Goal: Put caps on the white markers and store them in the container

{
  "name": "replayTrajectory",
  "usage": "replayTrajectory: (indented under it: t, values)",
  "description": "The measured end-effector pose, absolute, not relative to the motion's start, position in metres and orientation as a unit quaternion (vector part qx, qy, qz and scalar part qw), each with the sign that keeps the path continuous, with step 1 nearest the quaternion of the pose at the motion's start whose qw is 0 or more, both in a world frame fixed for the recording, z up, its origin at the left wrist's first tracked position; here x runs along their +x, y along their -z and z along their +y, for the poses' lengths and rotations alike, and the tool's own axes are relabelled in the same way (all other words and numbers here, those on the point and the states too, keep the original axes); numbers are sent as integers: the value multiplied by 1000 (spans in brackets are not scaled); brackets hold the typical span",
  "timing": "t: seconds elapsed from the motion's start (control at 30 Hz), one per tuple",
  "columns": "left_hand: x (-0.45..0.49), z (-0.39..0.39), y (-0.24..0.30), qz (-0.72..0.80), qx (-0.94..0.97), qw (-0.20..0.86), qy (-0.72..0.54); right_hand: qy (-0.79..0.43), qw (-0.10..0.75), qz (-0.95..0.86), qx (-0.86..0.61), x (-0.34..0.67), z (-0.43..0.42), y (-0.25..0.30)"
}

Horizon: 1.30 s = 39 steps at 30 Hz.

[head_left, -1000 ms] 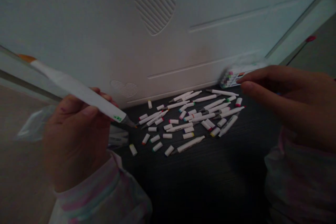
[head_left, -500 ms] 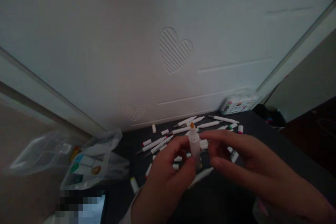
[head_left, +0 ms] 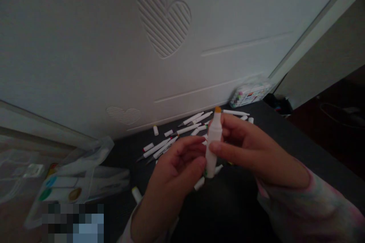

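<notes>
My right hand (head_left: 245, 144) pinches a white marker (head_left: 213, 148) between thumb and fingers. The marker stands nearly upright, its uncapped orange tip pointing up. Close by on the left is my left hand (head_left: 176, 174), fingers loosely curved and thumb apart from them. Its fingertips come right up to the marker's side; whether they touch it I cannot tell. Behind and below both hands, several white markers (head_left: 156, 148) lie scattered on the dark tabletop (head_left: 119, 152), some with grey tips showing. Loose caps lie among them, such as a yellow-ended cap (head_left: 155, 130) and a red-ended one (head_left: 148, 147).
A clear plastic case (head_left: 85, 182) holding several markers lies open at the left. Against the white panel (head_left: 94, 45) with embossed hearts rests a colourful patterned pack (head_left: 251, 93) at the back right. A pixelated area covers the lower left.
The marker has passed from my left hand to my right hand, which now grips it. My left fingers have loosened beside it. The camera view has shifted.
</notes>
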<state>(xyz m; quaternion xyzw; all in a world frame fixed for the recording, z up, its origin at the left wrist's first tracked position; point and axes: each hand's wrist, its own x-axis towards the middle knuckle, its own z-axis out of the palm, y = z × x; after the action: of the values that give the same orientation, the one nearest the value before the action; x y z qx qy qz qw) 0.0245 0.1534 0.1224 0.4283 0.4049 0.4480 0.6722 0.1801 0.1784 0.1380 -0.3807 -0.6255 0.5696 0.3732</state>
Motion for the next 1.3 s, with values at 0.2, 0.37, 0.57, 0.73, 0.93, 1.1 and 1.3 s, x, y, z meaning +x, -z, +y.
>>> replayTrajectory:
  t: [0.2,0.37,0.57,0.73,0.93,1.1,1.3]
  values:
    - [19,152,-124,425,408,653,-475,-680,471,-458,-325,188,193,-135]
    - [12,152,-118,442,438,633,-461,-714,496,-413,-274,191,194,-136]
    - [15,151,-124,452,464,630,-428,-720,503,-407,-252,192,194,-135]
    - [20,151,-124,457,470,634,-411,-720,484,-423,-263,192,192,-135]
    - [21,153,-120,439,488,662,-363,-710,451,-463,-279,187,192,-126]
    - [20,153,-121,490,545,570,-372,-699,432,-493,-285,185,189,-127]
    - [20,149,-119,544,699,264,-382,-681,383,-537,-319,179,184,-127]
